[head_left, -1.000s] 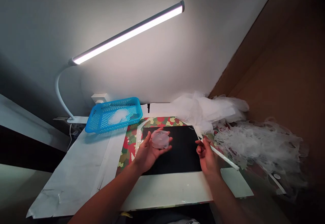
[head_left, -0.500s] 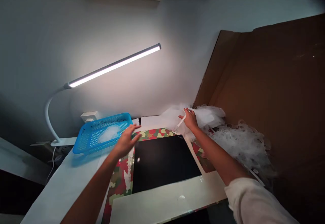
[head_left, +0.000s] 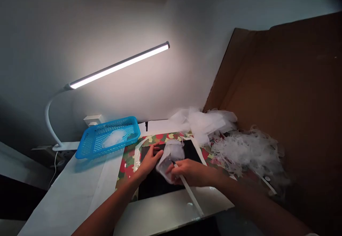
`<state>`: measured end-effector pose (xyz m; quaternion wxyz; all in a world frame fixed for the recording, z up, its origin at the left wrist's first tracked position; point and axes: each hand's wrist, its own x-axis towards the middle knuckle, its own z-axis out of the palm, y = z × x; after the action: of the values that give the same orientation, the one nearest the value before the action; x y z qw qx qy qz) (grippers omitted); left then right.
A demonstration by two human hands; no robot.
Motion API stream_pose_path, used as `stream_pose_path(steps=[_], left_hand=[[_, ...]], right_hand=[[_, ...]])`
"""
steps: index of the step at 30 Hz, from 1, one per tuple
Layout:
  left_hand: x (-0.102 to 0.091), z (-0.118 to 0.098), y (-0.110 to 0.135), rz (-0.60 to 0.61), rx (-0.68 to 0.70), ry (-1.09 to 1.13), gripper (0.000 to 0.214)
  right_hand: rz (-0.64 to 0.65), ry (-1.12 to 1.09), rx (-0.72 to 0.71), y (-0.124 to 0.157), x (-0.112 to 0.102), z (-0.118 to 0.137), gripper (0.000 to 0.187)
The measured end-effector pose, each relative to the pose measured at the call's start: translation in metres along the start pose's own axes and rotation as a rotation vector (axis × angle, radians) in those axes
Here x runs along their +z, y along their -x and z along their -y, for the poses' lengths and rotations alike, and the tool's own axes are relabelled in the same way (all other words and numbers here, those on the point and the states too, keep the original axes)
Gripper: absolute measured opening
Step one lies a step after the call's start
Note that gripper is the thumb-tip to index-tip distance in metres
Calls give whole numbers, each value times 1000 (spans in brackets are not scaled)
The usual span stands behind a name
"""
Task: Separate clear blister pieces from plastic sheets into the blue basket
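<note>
My right hand (head_left: pixel 191 172) is closed around a thin white stick (head_left: pixel 190 194) and a translucent white piece of plastic film (head_left: pixel 171 155), held over the black mat (head_left: pixel 157 184). My left hand (head_left: pixel 149 160) rests with fingers stretched on the left part of the mat, touching the film's left edge. The mat lies on a camouflage-patterned sheet (head_left: pixel 127 163).
A blue plastic basket (head_left: pixel 108 137) with white pieces stands at the back left beside a lit desk lamp (head_left: pixel 117 65). Heaps of white film scraps (head_left: pixel 240 147) lie to the right against a brown cardboard wall (head_left: pixel 288 97). A white board (head_left: pixel 165 211) edges the front.
My right hand has come back from the white heap with a film piece to the mat. My left hand has returned from the basket, where the earlier piece was dropped.
</note>
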<state>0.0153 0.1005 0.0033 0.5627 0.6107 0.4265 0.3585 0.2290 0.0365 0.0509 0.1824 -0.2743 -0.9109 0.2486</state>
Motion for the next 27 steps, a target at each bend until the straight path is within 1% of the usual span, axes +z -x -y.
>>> stream_pose_path(steps=[1,2,3,5,7,8,10,12,14,16,17,18,19,20,21,22,23,24,25,26,27], left_hand=[[0,1,3,-26,116,-165,61],[1,0,6,-2,241,-318,65],[0,-2,9,63,362,-456,69],[-1,-12,14,267,541,-697,73],[-6,-26,18,483,623,-887,67],[-10,-34,20,571,634,-946,63],[-18,-52,29,705,605,-960,56],[-22,-70,44,829,521,-840,53],[-19,-83,64,965,385,-603,47],[-9,-86,84,1023,196,-288,45],[-4,-85,91,1017,102,-133,49],[1,-82,95,985,23,-5,55],[3,-79,97,943,-34,74,59],[2,-76,95,897,-62,92,60],[-1,-75,90,843,-58,46,56],[-7,-75,82,766,-20,-60,47],[-16,-78,72,657,43,-210,37],[-27,-83,62,518,130,-389,29],[-38,-89,53,335,240,-579,26],[-48,-95,45,150,338,-773,27],[-57,-99,39,16,412,-947,28]], right_hand=[[3,-20,12,10,15,3,6],[-25,-21,36,19,29,4,7],[-70,-9,66,27,42,4,10],[-166,22,117,41,65,3,17],[-218,10,166,52,77,6,17],[-231,-28,202,58,77,9,16],[-239,-176,288,68,66,20,13],[-265,-374,390,77,42,30,16],[-347,-555,491,82,11,37,23],[-443,-733,563,80,-19,38,28],[-481,-809,583,76,-31,35,30],[-505,-870,593,70,-42,31,30],[-524,-909,597,64,-51,27,31],[-542,-925,596,57,-59,21,31],[-563,-928,590,50,-67,15,31],[-593,-923,577,44,-75,9,32],[-626,-913,555,38,-82,3,33],[-659,-891,524,33,-91,-1,34],[-686,-854,489,29,-98,-5,34],[-698,-804,453,26,-106,-8,34],[-693,-745,424,24,-112,-11,33]])
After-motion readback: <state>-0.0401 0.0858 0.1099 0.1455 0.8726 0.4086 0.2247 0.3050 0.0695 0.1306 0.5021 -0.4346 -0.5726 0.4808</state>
